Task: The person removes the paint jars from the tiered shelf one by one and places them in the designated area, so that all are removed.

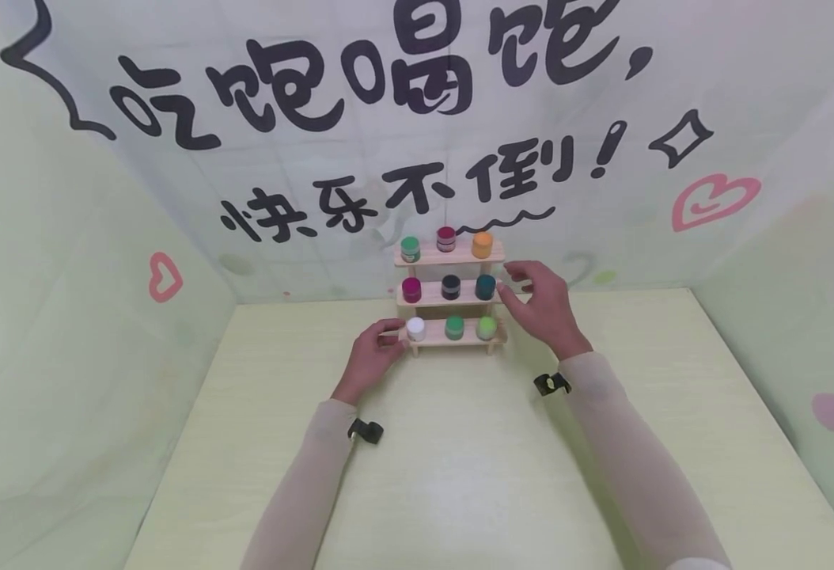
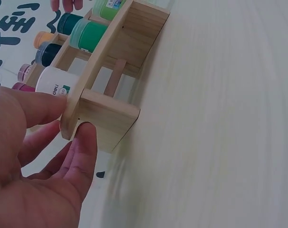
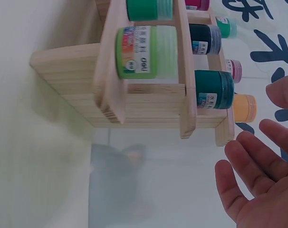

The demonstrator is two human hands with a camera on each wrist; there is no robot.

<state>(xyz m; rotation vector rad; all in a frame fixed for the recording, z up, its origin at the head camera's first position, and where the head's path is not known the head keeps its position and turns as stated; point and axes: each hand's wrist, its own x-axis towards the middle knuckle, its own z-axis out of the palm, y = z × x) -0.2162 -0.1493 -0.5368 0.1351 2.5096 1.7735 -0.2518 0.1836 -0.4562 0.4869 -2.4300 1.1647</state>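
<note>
A three-tier wooden rack (image 1: 434, 339) carries several small paint jars, such as a white jar (image 2: 51, 81), a light green jar (image 3: 146, 52), a dark teal jar (image 3: 214, 89) and an orange jar (image 1: 483, 245). At the left end of its lowest tier, my left hand (image 1: 370, 360) pinches the board, thumb on top beside the white jar and fingers below. My right hand (image 1: 543, 307) is by the rack's right side, near the upper two tiers. In the right wrist view its fingers (image 3: 239, 175) are loosely extended and apart from the rack, with nothing between them.
The rack stands on a pale wood-grain table (image 1: 460, 475), close to a back cloth (image 1: 360, 261) printed with large dark characters. Cloth walls hang on the left and right sides. A small dark device (image 1: 367, 431) sits at the left wrist, another (image 1: 552, 385) at the right.
</note>
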